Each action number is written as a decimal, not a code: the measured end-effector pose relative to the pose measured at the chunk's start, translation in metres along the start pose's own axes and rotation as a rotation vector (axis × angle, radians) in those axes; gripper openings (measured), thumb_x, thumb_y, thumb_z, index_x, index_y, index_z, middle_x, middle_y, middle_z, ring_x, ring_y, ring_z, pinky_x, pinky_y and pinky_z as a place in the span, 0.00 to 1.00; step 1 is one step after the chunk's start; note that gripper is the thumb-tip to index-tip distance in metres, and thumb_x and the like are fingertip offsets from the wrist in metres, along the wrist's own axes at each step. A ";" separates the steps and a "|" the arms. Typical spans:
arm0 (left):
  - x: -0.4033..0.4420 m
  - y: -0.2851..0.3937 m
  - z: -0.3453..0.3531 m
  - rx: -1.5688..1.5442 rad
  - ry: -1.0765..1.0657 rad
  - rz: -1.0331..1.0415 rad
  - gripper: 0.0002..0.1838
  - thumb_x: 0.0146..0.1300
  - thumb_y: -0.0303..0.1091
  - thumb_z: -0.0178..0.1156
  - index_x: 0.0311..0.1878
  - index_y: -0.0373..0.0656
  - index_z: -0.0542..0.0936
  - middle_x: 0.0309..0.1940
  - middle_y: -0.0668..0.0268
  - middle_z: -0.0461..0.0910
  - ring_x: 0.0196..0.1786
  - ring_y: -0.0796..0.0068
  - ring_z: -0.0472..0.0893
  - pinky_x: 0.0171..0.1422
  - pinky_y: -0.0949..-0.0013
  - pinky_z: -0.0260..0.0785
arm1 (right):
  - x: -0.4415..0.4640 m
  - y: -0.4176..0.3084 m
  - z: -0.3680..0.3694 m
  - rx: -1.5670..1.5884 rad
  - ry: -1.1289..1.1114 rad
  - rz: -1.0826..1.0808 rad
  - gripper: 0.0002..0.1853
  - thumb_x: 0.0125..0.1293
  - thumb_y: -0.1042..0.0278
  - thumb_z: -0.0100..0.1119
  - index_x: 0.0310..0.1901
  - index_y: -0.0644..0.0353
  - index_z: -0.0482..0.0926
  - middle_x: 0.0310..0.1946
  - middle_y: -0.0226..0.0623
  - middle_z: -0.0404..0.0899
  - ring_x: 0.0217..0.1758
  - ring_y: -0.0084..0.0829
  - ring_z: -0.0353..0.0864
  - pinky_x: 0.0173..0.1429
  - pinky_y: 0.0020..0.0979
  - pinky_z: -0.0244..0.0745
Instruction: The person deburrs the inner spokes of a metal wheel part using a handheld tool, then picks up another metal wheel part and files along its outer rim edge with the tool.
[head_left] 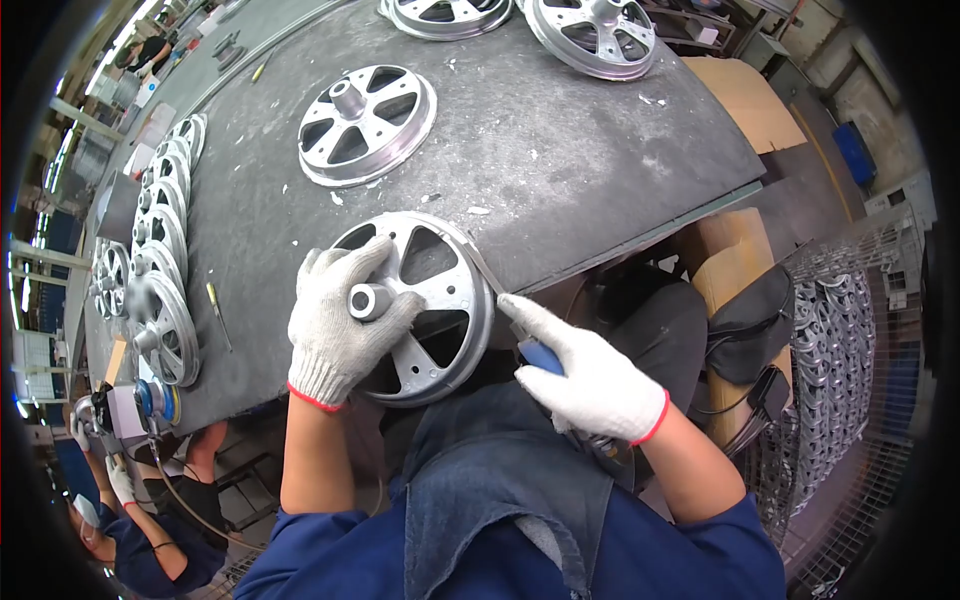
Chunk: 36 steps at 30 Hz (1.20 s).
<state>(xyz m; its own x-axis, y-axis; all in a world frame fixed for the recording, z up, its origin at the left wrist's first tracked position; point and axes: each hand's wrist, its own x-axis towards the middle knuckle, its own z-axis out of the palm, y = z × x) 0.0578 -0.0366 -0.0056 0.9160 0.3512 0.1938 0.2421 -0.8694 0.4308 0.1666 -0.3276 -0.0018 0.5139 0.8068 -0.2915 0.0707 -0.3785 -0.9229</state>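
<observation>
A silver cast-metal spoked wheel (462,297) is tilted at the near edge of the worktable, partly over my lap. My left hand (345,310), in a white knitted glove with a red cuff, is closed around its raised hub (368,302). In my right hand (590,375), gloved the same way, is a blue-handled tool (541,357) with a narrow metal blade. The index finger stretches along the tool, and the blade lies against the wheel's outer rim on the right side. The fingers partly hide the handle.
More spoked wheels lie on the dark worktable (560,170), one (365,125) just ahead. A row of wheels (165,240) stands along the left. A thin screwdriver-like tool (217,312) and a blue sander (155,400) are nearby. A co-worker (165,545) sits at lower left; a wire cage (835,370) stands right.
</observation>
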 end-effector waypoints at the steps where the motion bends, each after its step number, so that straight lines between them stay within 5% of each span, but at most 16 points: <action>1: 0.000 0.000 0.000 -0.006 -0.012 0.006 0.36 0.55 0.44 0.84 0.67 0.39 0.92 0.52 0.53 0.91 0.60 0.49 0.86 0.73 0.50 0.77 | -0.001 -0.011 -0.008 0.274 -0.149 0.246 0.44 0.83 0.70 0.60 0.96 0.53 0.57 0.61 0.59 0.93 0.28 0.34 0.91 0.31 0.40 0.87; 2: 0.000 0.000 0.000 -0.006 -0.013 0.004 0.36 0.55 0.44 0.84 0.67 0.39 0.92 0.52 0.53 0.91 0.60 0.49 0.86 0.73 0.50 0.77 | 0.000 -0.004 -0.010 0.445 -0.162 0.274 0.45 0.84 0.71 0.58 0.98 0.53 0.52 0.51 0.48 0.92 0.22 0.25 0.83 0.24 0.32 0.81; 4: 0.001 -0.001 -0.001 -0.013 -0.011 0.020 0.35 0.55 0.44 0.85 0.66 0.39 0.92 0.51 0.53 0.90 0.59 0.49 0.86 0.73 0.50 0.77 | 0.004 0.026 -0.001 0.782 -0.183 0.269 0.47 0.86 0.70 0.58 0.99 0.48 0.48 0.39 0.41 0.87 0.20 0.28 0.82 0.22 0.33 0.80; 7: 0.001 0.001 -0.002 -0.033 -0.011 0.019 0.35 0.56 0.45 0.85 0.67 0.39 0.92 0.51 0.53 0.90 0.59 0.50 0.86 0.73 0.50 0.77 | 0.004 0.034 0.011 1.049 -0.156 0.314 0.47 0.87 0.69 0.60 0.99 0.42 0.48 0.31 0.41 0.80 0.15 0.32 0.77 0.18 0.32 0.77; 12: 0.002 0.005 -0.004 -0.032 -0.033 -0.002 0.35 0.56 0.45 0.85 0.67 0.40 0.92 0.51 0.55 0.90 0.59 0.50 0.86 0.73 0.50 0.77 | 0.010 0.039 0.007 1.024 -0.180 0.296 0.46 0.89 0.65 0.61 0.99 0.39 0.49 0.31 0.41 0.78 0.15 0.33 0.75 0.17 0.33 0.75; 15: 0.001 0.002 -0.003 -0.023 -0.034 -0.011 0.35 0.56 0.45 0.85 0.67 0.41 0.92 0.51 0.55 0.90 0.59 0.50 0.86 0.73 0.50 0.77 | 0.013 0.030 0.012 0.702 -0.119 0.307 0.45 0.89 0.64 0.62 0.99 0.38 0.49 0.30 0.41 0.76 0.14 0.33 0.74 0.16 0.34 0.72; 20: 0.000 0.002 -0.002 -0.028 -0.026 -0.023 0.34 0.57 0.44 0.84 0.68 0.42 0.92 0.51 0.56 0.91 0.60 0.50 0.86 0.73 0.49 0.77 | 0.004 0.050 0.015 1.342 -0.236 0.231 0.46 0.88 0.68 0.57 0.99 0.45 0.47 0.32 0.37 0.80 0.15 0.30 0.76 0.18 0.32 0.74; 22: 0.001 0.002 -0.002 -0.021 -0.018 -0.016 0.34 0.58 0.44 0.84 0.68 0.42 0.92 0.52 0.55 0.90 0.60 0.50 0.86 0.73 0.50 0.77 | 0.007 0.043 0.010 1.302 -0.228 0.215 0.46 0.87 0.68 0.56 0.99 0.46 0.47 0.32 0.36 0.79 0.15 0.29 0.77 0.17 0.32 0.73; 24: 0.000 0.002 -0.002 -0.020 -0.019 -0.015 0.34 0.58 0.44 0.83 0.68 0.42 0.92 0.52 0.55 0.90 0.60 0.50 0.86 0.73 0.50 0.77 | 0.010 0.023 0.006 0.688 -0.106 0.312 0.45 0.86 0.67 0.56 0.99 0.48 0.49 0.32 0.36 0.79 0.16 0.27 0.77 0.18 0.32 0.74; 28: 0.002 0.005 -0.004 -0.002 -0.039 -0.016 0.35 0.58 0.45 0.83 0.68 0.40 0.92 0.54 0.54 0.91 0.60 0.49 0.86 0.74 0.50 0.77 | 0.008 -0.005 0.008 0.396 -0.062 0.280 0.43 0.85 0.66 0.58 0.97 0.51 0.57 0.33 0.34 0.79 0.20 0.26 0.81 0.28 0.32 0.82; 29: 0.002 0.005 -0.003 -0.002 -0.039 -0.014 0.35 0.58 0.45 0.83 0.68 0.40 0.92 0.54 0.54 0.91 0.60 0.49 0.86 0.74 0.50 0.77 | 0.007 -0.008 0.013 0.141 0.014 0.210 0.43 0.84 0.62 0.63 0.96 0.47 0.60 0.36 0.42 0.83 0.27 0.37 0.90 0.38 0.41 0.89; 30: 0.002 0.004 -0.003 -0.009 -0.035 -0.013 0.35 0.58 0.45 0.83 0.68 0.40 0.92 0.54 0.54 0.91 0.60 0.49 0.86 0.74 0.50 0.77 | 0.004 -0.006 0.020 0.142 0.014 0.209 0.43 0.84 0.62 0.63 0.96 0.47 0.60 0.36 0.42 0.83 0.27 0.37 0.90 0.38 0.41 0.89; 32: 0.001 0.004 -0.003 -0.015 -0.029 -0.011 0.35 0.58 0.45 0.83 0.68 0.39 0.92 0.54 0.54 0.91 0.61 0.49 0.86 0.75 0.50 0.77 | 0.000 0.003 0.033 -0.722 0.220 0.088 0.44 0.83 0.55 0.68 0.96 0.44 0.62 0.45 0.54 0.90 0.39 0.51 0.95 0.50 0.52 0.92; 33: -0.001 0.006 -0.002 -0.012 -0.029 -0.027 0.35 0.58 0.45 0.84 0.68 0.39 0.92 0.55 0.54 0.92 0.61 0.49 0.86 0.75 0.50 0.76 | -0.003 -0.012 0.026 -0.630 0.189 0.156 0.46 0.81 0.50 0.71 0.95 0.42 0.62 0.51 0.60 0.91 0.50 0.60 0.95 0.59 0.58 0.91; 36: -0.004 0.008 0.003 0.040 0.003 -0.055 0.35 0.58 0.45 0.84 0.67 0.38 0.92 0.54 0.54 0.92 0.62 0.48 0.87 0.77 0.49 0.76 | -0.010 -0.001 0.026 -0.392 0.246 0.026 0.47 0.80 0.48 0.72 0.96 0.40 0.62 0.49 0.58 0.91 0.53 0.62 0.94 0.63 0.58 0.89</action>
<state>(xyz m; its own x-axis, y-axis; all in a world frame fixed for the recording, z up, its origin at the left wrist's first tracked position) 0.0565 -0.0462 -0.0053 0.9002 0.3994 0.1735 0.3043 -0.8620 0.4054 0.1397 -0.3236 -0.0049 0.7041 0.6810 -0.2013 0.3486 -0.5784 -0.7375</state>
